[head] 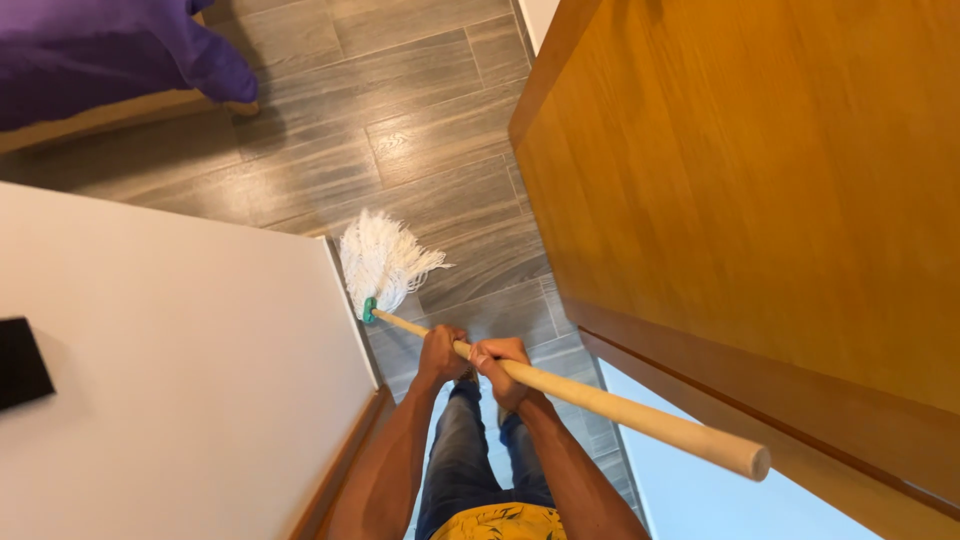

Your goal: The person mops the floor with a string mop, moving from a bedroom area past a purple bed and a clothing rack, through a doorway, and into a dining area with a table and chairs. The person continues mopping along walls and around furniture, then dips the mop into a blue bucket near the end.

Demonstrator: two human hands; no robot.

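Note:
Both my hands grip a long wooden mop handle that runs from lower right up to the left. My left hand holds it further down the shaft, my right hand just behind it, touching. The handle ends in a small teal collar and a white string mop head that rests on the grey wood-look tile floor, close to the corner of a white wall. My jeans-clad legs show below my arms.
A large orange-brown wooden door stands on the right, forming a narrow passage with the white wall. A purple cloth-covered bed edge lies at the top left. A black wall fixture sits at the left edge.

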